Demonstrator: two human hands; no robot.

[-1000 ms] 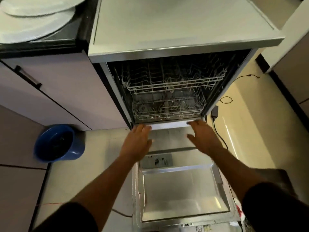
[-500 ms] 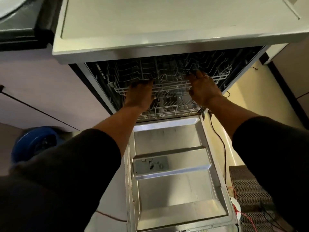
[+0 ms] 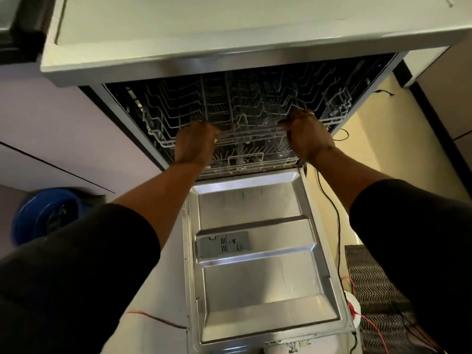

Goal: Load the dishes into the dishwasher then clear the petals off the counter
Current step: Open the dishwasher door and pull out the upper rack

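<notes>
I see soft light shine off the dishwasher door (image 3: pixel 258 284), with bright streaks on its metal ridges. Above the door it is dark inside, and the rack (image 3: pixel 168 118) wires look thin and fuzzy there. Left of the door the blue bin (image 3: pixel 30 221) is smeared and blurry, and straight lines bend far out from the door.

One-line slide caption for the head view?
Head view: left hand and right hand, each grip curled round the front rail of the upper rack, above the lowered dishwasher door.
</notes>
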